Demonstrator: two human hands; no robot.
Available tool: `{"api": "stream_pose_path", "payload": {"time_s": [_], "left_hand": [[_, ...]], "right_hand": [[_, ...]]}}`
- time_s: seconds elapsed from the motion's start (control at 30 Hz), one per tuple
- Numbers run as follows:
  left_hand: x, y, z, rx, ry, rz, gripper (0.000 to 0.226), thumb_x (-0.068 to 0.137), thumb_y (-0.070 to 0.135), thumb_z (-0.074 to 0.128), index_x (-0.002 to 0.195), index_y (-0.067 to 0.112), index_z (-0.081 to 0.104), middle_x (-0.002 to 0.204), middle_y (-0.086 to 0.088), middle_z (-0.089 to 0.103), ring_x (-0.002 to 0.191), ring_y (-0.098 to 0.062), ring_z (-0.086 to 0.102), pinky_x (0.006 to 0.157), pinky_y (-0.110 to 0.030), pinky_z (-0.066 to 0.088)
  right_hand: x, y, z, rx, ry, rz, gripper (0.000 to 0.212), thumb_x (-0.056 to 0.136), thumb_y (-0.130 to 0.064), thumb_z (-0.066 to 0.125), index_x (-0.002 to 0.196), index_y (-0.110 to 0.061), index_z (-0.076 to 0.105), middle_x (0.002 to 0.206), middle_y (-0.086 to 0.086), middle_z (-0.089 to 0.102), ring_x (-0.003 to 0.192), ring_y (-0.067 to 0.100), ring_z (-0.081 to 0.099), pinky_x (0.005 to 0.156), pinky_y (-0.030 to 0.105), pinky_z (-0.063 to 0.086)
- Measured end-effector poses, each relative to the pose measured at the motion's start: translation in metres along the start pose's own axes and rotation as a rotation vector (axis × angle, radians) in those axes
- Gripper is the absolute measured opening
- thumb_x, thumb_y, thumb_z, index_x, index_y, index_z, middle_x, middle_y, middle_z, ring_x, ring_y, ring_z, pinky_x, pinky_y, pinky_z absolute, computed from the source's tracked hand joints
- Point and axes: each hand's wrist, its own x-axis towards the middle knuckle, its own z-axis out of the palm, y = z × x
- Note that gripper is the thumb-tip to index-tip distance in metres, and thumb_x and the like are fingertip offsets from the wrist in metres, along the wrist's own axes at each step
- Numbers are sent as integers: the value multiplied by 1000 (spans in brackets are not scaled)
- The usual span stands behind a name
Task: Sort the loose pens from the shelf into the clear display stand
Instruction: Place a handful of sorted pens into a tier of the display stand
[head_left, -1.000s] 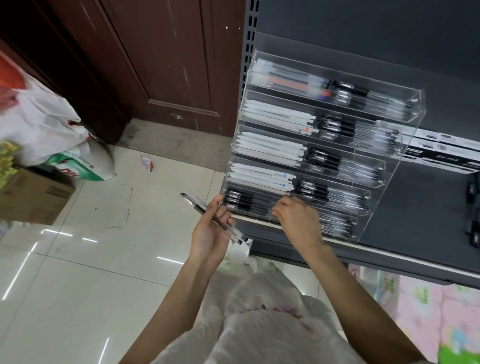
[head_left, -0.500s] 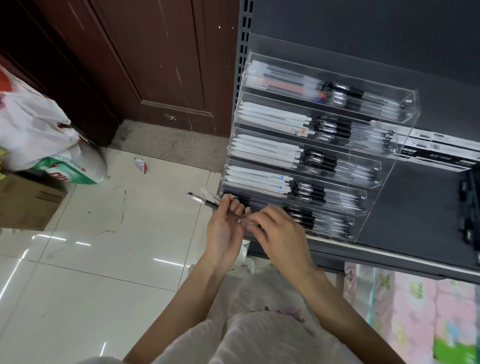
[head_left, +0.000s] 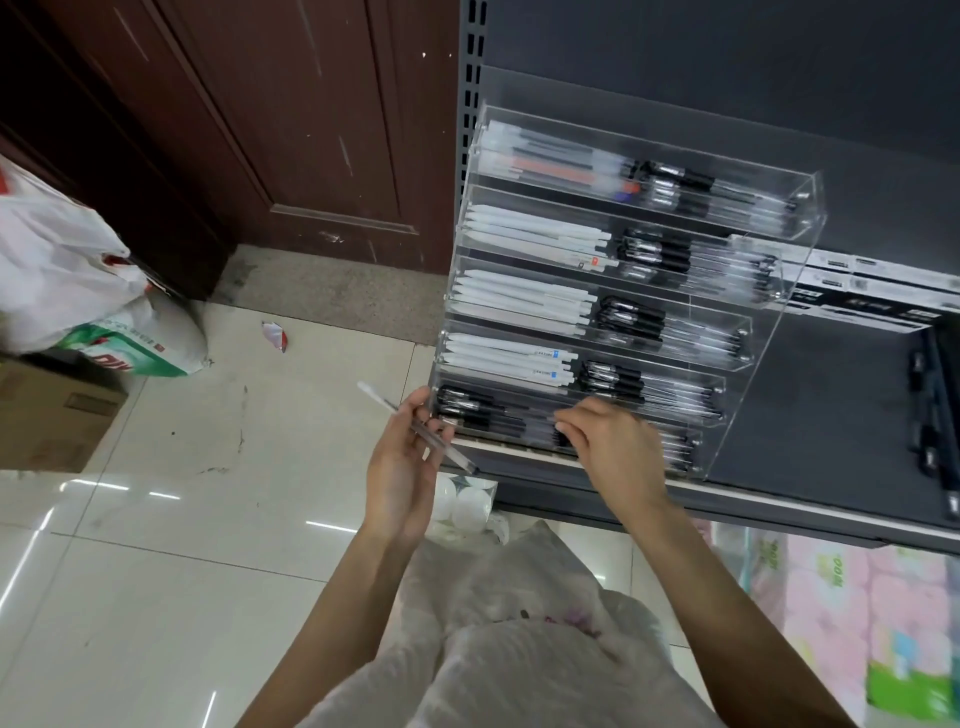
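At the far left I see a white plastic bag (head_left: 57, 270) slumped on a green-and-white sack (head_left: 140, 345), with a cardboard box (head_left: 52, 410) just beside them on the pale tiled floor (head_left: 171, 545). A dark wooden door (head_left: 270, 119) stands behind. My left hand (head_left: 402, 467) grasps a clear pen (head_left: 415, 428) between thumb and fingers, the pen slanting from upper left to lower right, held just left of the clear display stand (head_left: 779, 332). The stand sits on the dark shelf (head_left: 831, 415), stepped in five tiers, each holding white pens on the left and black-capped pens on the right; the top tier also has a red one. My right hand (head_left: 610, 447) reaches into the nearest, lowest tier, fingers curled down among the black pens (head_left: 478, 410); I cannot tell whether it grips one. Further right, boxed stock (head_left: 872, 291) lies on the shelf behind the stand.
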Motion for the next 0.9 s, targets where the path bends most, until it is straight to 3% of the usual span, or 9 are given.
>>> {"api": "stream_pose_path", "payload": {"time_s": [0.1, 0.2, 0.37, 0.47, 0.57, 0.67, 0.8, 0.9], "left_hand": [[0, 3, -2, 69, 1, 8, 26, 101, 19, 40, 109, 13, 63, 71, 8, 56, 71, -6, 57, 81, -25, 48], [-1, 2, -3, 128, 6, 6, 28, 102, 23, 39, 113, 18, 64, 72, 11, 56, 80, -5, 55, 87, -25, 45], [-3, 1, -1, 116, 28, -9, 27, 101, 23, 39, 113, 19, 64, 78, 13, 63, 89, -6, 58, 99, -29, 41], [-5, 2, 5, 129, -5, 8, 26, 101, 22, 39, 114, 19, 62, 93, 10, 69, 94, -6, 62, 94, -26, 45], [-6, 2, 17, 156, -31, 18, 26, 99, 23, 45, 116, 16, 63, 110, 3, 68, 105, -10, 62, 91, -25, 47], [-6, -1, 32, 171, -22, 8, 18, 96, 23, 52, 104, 17, 67, 95, 5, 66, 91, -6, 63, 78, -19, 50], [-5, -4, 55, 254, -86, 1, 15, 93, 22, 55, 99, 15, 67, 88, 5, 63, 88, -7, 60, 77, -19, 52], [-1, 7, 77, 362, -158, 98, 16, 90, 23, 59, 100, 12, 66, 85, 11, 68, 84, -8, 62, 80, -23, 54]], "right_hand": [[6, -6, 10, -18, -60, -10, 6, 82, -18, 72, 86, -20, 75, 76, -3, 69, 57, 18, 65, 43, 27, 50], [9, -9, 16, -57, -103, -28, 29, 69, -7, 82, 92, -24, 75, 71, -3, 70, 50, 17, 65, 39, 24, 46], [10, -11, 23, -123, -174, -22, 44, 63, -1, 83, 99, -25, 74, 88, -8, 72, 51, 15, 65, 40, 23, 48], [8, -18, 12, -55, -132, 3, 34, 82, -10, 71, 113, -24, 68, 94, -6, 71, 61, 16, 68, 46, 26, 51], [1, -34, -17, 322, -67, 59, 23, 91, -28, 61, 112, -24, 68, 94, -9, 71, 73, 5, 64, 61, 21, 52], [-4, -46, -35, 491, -88, 46, 20, 87, -33, 64, 105, -26, 70, 92, -16, 68, 90, 3, 56, 74, 20, 47], [-5, -41, -40, 479, 58, 101, 14, 82, -25, 71, 96, -25, 70, 85, -12, 69, 81, 8, 59, 67, 31, 52], [5, -24, -60, 512, 215, 165, 12, 83, -23, 69, 95, -21, 73, 87, -11, 70, 76, 3, 60, 67, 24, 51]]}}
